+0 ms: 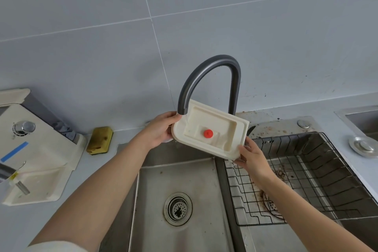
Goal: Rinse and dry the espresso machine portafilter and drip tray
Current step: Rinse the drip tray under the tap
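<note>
Left hand and right hand clamp the drip tray by its edges (fingers largely hidden behind) under the faucet.

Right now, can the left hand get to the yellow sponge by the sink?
Probably, once freed: the left hand grips the drip tray under the faucet. The sponge lies on the counter to its left with nothing between.

Pale cream left sleeve
</note>
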{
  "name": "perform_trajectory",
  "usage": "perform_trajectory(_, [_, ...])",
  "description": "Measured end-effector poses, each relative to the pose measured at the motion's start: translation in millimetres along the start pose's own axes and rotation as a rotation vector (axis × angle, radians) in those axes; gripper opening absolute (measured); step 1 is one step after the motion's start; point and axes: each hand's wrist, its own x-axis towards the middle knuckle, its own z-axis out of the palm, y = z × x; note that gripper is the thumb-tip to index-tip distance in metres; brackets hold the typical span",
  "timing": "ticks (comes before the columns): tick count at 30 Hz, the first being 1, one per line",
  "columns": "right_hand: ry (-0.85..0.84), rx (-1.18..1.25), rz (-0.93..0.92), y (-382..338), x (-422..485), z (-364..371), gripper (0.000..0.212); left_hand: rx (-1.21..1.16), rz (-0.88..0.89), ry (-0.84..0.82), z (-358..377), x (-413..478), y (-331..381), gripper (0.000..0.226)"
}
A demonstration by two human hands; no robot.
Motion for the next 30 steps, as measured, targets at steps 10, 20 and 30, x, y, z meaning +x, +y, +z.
perform_trajectory(10, [-0.037, 0.001, -0.03, -2, 5, 8, 0.04, -0.058, 0.026, 0.016, -11, 5, 5, 0.035])
perform_trajectory(20, [-0.07, -0.025, -0.091, -5, 15, 27, 0.04, -0.073, 0.14, 0.025, -32, 3, 10, 0.017])
perform_trajectory(30, [-0.094, -0.066, -0.118, -4, 22, 44, 0.04, -0.042, 0.193, 0.043, -47, -1, 12, 0.029])
